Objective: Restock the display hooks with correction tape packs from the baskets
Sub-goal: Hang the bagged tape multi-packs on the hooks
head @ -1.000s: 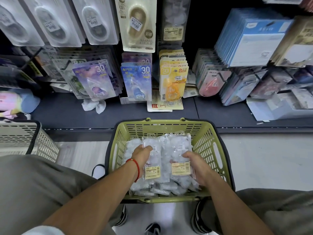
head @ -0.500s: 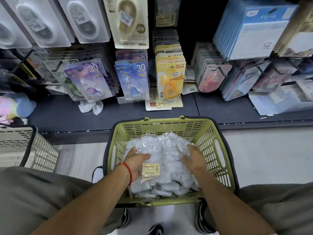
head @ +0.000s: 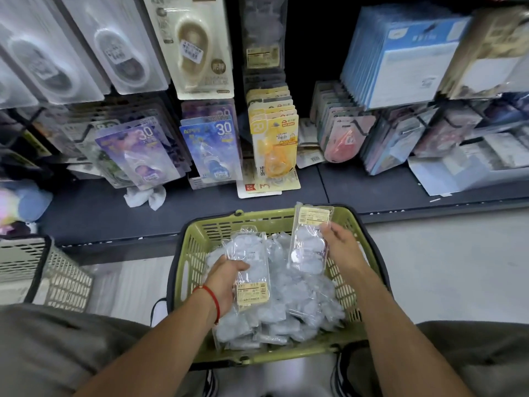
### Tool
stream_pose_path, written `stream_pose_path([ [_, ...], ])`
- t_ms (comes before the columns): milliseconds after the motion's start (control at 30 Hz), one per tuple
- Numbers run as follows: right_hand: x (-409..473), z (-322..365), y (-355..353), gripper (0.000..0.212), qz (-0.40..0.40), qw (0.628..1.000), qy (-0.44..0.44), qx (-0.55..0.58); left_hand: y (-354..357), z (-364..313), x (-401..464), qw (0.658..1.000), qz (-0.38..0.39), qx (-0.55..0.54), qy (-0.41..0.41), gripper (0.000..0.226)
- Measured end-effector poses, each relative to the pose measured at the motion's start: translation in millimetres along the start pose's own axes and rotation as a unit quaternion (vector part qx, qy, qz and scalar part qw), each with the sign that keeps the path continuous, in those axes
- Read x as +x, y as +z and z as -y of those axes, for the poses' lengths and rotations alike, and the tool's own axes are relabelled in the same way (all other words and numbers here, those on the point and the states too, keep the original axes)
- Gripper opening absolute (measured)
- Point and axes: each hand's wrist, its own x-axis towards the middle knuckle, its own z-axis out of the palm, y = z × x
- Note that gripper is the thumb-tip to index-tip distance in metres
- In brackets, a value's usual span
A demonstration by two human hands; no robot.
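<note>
A green basket point(head: 200, 247) on the floor between my knees holds several clear correction tape packs point(head: 297, 302). My left hand point(head: 226, 282) grips one clear pack point(head: 252, 270) with a yellow label at its lower end, just above the pile. My right hand point(head: 340, 247) holds a second clear pack point(head: 307, 245) raised over the basket's far right, its yellow label at the top. Display hooks on the rack ahead carry hanging packs, among them a sparse row of clear packs point(head: 262, 32) above yellow ones point(head: 273, 133).
A white basket point(head: 43, 270) stands on the floor at my left. The dark shelf ledge point(head: 94, 207) runs in front of the green basket, with a crumpled white cloth point(head: 146, 196) on it. Blue and purple packs point(head: 211, 147) hang left of the yellow ones.
My right hand has lifted a pack out of the pile and raised it toward the shelf. My left hand has raised its pack slightly. The view has tilted up a little.
</note>
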Motion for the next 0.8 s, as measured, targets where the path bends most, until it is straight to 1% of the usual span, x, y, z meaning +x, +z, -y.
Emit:
stream_pose_path([
  [33,-1.0,7.4,-1.1,0.02,0.031,0.999,0.016,0.022,3.6,-1.4,-0.8,1.0,0.003,-0.006,-0.003,0.051],
  [133,-6.5,19.8,1.4,0.026,0.094,0.995,0.037,0.024,13.4,-5.3,-6.0,1.0,0.01,0.002,0.007,0.023],
  [200,-11.6,27.3,9.1,0.017,0.11,0.991,0.034,0.066,15.5,-7.6,-7.7,1.0,0.009,-0.012,0.009,0.023],
  [233,-13.8,31.0,13.3,0.015,0.1,0.989,0.025,0.105,15.6,-8.5,-8.4,1.0,0.011,-0.025,0.012,0.019],
  [300,-19.1,38.9,21.7,0.03,0.059,0.979,0.011,0.192,12.4,-9.3,-8.7,0.998,0.011,-0.056,-0.003,0.025],
  [333,-22.0,42.3,27.3,0.035,0.047,0.972,0.01,0.23,10.3,-10.8,-10.4,0.997,0.014,-0.075,-0.008,0.024],
  [367,-26.1,45.3,34.5,0.038,0.04,0.965,0.015,0.26,7.8,-12.6,-11.3,0.995,0.027,-0.093,-0.007,0.018],
  [400,-31.3,47.4,43.4,0.041,0.029,0.961,0.024,0.276,6.0,-15.4,-15.1,0.992,0.041,-0.115,-0.009,0.014],
  [433,-36.6,47.5,53.0,0.042,0.011,0.961,0.037,0.275,4.8,-18.2,-19.8,0.988,0.062,-0.14,-0.011,0.017],
  [467,-41.8,45.6,62.7,0.041,-0.01,0.965,0.05,0.256,3.7,-20.5,-22.6,0.983,0.082,-0.162,-0.008,0.023],
  [500,-47.7,42.9,72.2,0.038,-0.016,0.972,0.061,0.228,3.4,-21.4,-22.2,0.98,0.09,-0.177,0.003,0.037],
  [567,-56.1,34.9,86.0,0.034,0.036,0.986,0.091,0.134,3.1,-22.6,-21.2,0.979,0.067,-0.186,0.045,0.069],
  [600,-57.3,28.2,89.1,0.034,0.068,0.988,0.11,0.083,1.7,-23.4,-21.4,0.979,0.047,-0.185,0.068,0.075],
  [633,-54.2,20.0,88.7,0.037,0.08,0.988,0.127,0.043,-1.3,-24.4,-19.7,0.98,0.027,-0.177,0.087,0.073],
  [667,-50.1,13.6,85.5,0.04,0.072,0.987,0.14,0.023,-5.3,-25.6,-18.1,0.98,0.002,-0.167,0.106,0.066],
  [700,-44.7,5.8,79.8,0.039,0.046,0.989,0.139,0.001,-10.7,-26.8,-16.0,0.981,-0.02,-0.151,0.123,0.06],
  [733,-38.6,-2.4,72.7,0.038,0.02,0.99,0.121,-0.072,-16.1,-27.8,-14.8,0.981,-0.039,-0.131,0.136,0.057],
  [767,-32.7,-13.9,66.3,0.042,0.012,0.976,0.098,-0.196,-20.7,-28.0,-15.7,0.982,-0.053,-0.112,0.142,0.055],
  [800,-30.3,-25.1,62.4,0.053,0.033,0.946,0.087,-0.312,-24.6,-27.1,-16.3,0.983,-0.065,-0.096,0.144,0.053],
])
